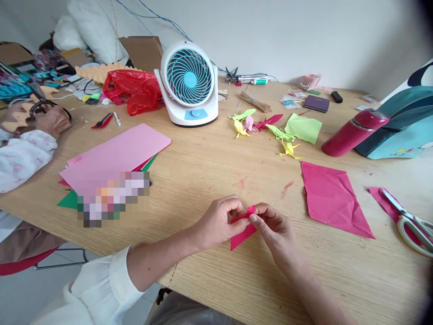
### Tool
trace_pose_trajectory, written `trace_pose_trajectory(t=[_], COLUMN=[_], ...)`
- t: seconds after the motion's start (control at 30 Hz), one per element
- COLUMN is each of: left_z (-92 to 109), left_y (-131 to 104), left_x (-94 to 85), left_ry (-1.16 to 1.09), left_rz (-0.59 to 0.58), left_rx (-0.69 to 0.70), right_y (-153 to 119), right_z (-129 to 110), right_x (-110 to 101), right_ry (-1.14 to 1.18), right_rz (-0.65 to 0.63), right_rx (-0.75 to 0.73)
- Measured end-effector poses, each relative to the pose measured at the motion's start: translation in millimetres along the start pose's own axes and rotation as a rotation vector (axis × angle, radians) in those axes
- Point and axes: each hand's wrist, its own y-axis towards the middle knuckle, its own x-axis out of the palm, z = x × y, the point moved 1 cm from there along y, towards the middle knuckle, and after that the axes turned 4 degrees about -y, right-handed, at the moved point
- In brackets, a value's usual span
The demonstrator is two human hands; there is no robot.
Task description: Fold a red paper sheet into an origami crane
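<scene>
A small folded piece of pink paper [241, 234] is pinched between both my hands just above the wooden table [209, 171]. My left hand [221, 221] grips its left side with thumb and fingers. My right hand [275, 228] pinches the top fold from the right. A pointed end of the paper sticks out below my fingers. To the right, a creased pink paper sheet [333, 198] lies flat on the table.
Scissors [411, 223] lie at the right edge on a pink scrap. Folded paper figures [270, 128], a red flask [355, 132], a desk fan [189, 83] and a stack of coloured sheets [115, 160] surround the spot. Another person's hand [50, 119] holds scissors at far left.
</scene>
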Motion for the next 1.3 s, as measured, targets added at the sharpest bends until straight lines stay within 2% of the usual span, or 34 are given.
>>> trace_pose_trajectory(t=[0.17,0.37,0.63,0.93,1.13,1.3], left_z=[1.4,2.2,1.1,-3.0,-5.0,-7.5], left_y=[-1.2,-0.9,-1.0,-0.7,-2.2,-2.3], left_x=[2.6,3.3,4.0,2.7,4.6,6.0], left_ry=[0.011,0.040,0.015,-0.017,-0.150,-0.314], left_rz=[-0.046,-0.045,-0.098,-0.119,-0.197,-0.183], left_rx=[-0.013,-0.037,-0.110,-0.171,-0.240,-0.315], right_y=[-2.2,-0.7,-2.8,-0.7,-3.6,-3.1], right_z=[-3.8,0.3,1.4,4.3,3.2,4.5], right_x=[3.9,3.4,4.3,3.8,3.5,0.8], right_ry=[0.007,0.023,0.019,0.071,0.084,0.050], right_rz=[0.095,0.029,0.058,0.067,0.074,0.047], right_rx=[-0.019,0.035,-0.018,0.048,0.047,0.058])
